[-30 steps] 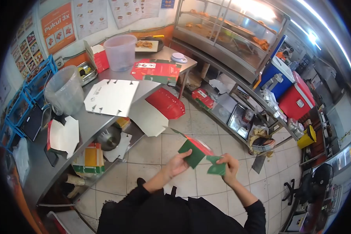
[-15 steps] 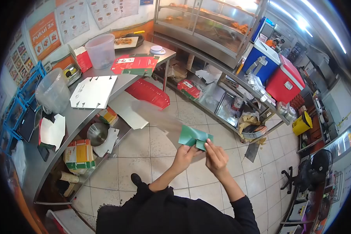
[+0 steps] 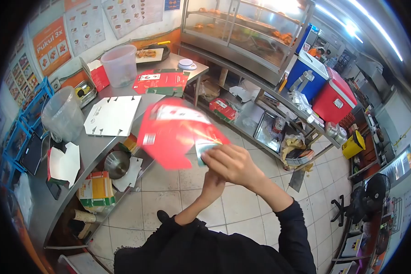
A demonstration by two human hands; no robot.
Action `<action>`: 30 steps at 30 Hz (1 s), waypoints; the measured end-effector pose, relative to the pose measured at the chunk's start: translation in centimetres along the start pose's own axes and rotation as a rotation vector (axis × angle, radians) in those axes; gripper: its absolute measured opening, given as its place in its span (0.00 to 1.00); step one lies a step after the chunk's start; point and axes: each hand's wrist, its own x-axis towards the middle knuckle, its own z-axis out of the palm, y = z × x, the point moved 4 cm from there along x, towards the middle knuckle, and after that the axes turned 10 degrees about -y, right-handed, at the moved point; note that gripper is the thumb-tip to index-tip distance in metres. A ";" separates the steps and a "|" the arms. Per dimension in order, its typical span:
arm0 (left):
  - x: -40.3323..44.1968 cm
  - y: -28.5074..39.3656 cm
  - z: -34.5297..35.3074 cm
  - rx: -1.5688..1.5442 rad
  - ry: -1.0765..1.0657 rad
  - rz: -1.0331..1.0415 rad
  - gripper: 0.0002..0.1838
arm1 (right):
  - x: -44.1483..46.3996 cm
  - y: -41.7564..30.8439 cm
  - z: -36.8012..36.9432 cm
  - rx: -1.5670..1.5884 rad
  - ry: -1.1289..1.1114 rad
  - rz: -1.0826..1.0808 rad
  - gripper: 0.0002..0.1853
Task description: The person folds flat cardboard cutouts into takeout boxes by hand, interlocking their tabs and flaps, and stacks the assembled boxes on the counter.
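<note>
A flat red cardboard box blank, with a white printed panel and a green end, is held in front of me, blurred by motion. My right hand is closed on its near green end, the fingers bent over the edge. Just below, my left hand grips the same end, its fingers mostly hidden behind the right hand. Left of the held blank, a white-sided box blank lies on the steel table. Behind it rests another red and green blank.
Clear plastic tubs, a part-folded box and a small scale stand on the table. A glass food cabinet is ahead. Blue and red coolers stand to the right, with a fan nearer.
The blank has turned so its red printed face shows, where mainly its green end was visible before. My right hand has moved left, closer over my left hand.
</note>
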 end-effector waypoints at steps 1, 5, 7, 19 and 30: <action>0.3 0.1 -1.7 0.021 0.117 0.072 0.07 | 0.5 -0.6 -0.3 -0.105 0.102 -0.126 0.09; 0.8 0.6 -8.8 0.225 0.271 0.152 0.09 | 2.7 -0.7 0.9 -0.176 0.236 -0.223 0.08; 1.1 0.3 -11.8 0.364 0.208 0.130 0.10 | 4.8 -1.4 2.2 -0.010 0.292 -0.182 0.11; 4.5 -3.1 -23.7 -0.371 -0.018 -0.074 0.21 | 17.4 -0.1 6.9 0.306 0.074 0.025 0.18; 3.4 -9.3 -29.4 1.024 -0.895 0.258 0.46 | 17.5 11.5 15.1 1.337 -0.384 0.975 0.26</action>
